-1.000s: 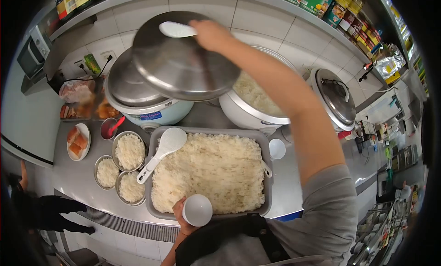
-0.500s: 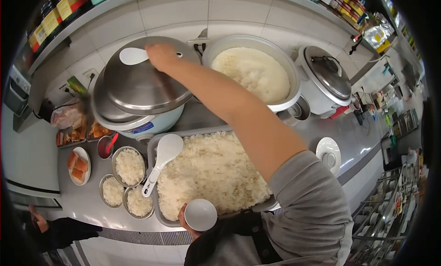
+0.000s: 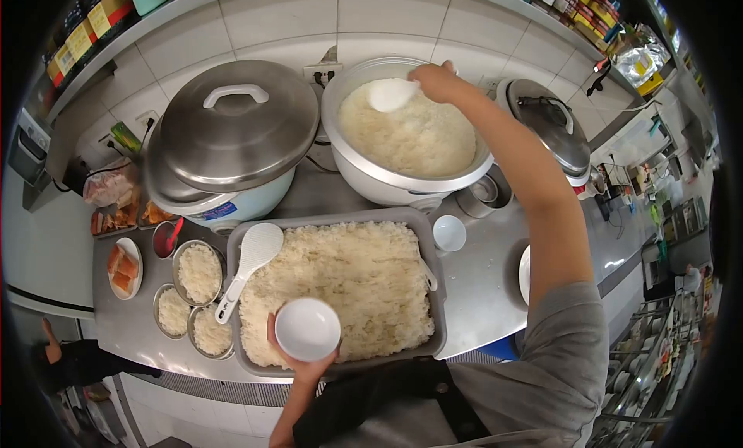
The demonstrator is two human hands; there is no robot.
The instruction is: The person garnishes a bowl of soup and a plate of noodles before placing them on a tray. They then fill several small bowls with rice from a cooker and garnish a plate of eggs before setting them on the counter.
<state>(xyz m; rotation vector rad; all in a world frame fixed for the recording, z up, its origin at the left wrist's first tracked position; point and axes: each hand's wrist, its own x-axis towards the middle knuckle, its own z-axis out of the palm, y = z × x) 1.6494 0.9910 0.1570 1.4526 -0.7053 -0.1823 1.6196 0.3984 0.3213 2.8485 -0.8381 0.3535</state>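
Note:
In my right hand (image 3: 438, 83) is a white rice paddle (image 3: 392, 95), its blade over the rice (image 3: 410, 142) inside the open pot (image 3: 352, 186). My left hand (image 3: 312, 364) holds a small white bowl (image 3: 308, 330) above the front part of a grey tray (image 3: 438, 309); the bowl's inside looks bare. Cooked rice (image 3: 348, 270) fills that tray. A second rice paddle (image 3: 259, 247), white and speckled, lies across the tray's left rim. Another pale handle (image 3: 428, 275) rests on the rice by the right rim.
Left of the open pot stands a large cooker with a steel lid (image 3: 240, 131). Metal bowls of rice (image 3: 199, 273), a red cup (image 3: 163, 240) and a plate (image 3: 125, 269) sit to the left. A white cup (image 3: 450, 234) is right of the tray. Another person's hand (image 3: 52, 343) shows lower left.
My right hand has moved the rice paddle right, from over the steel lid to over the open pot. My left hand with the bowl has shifted left and up in view.

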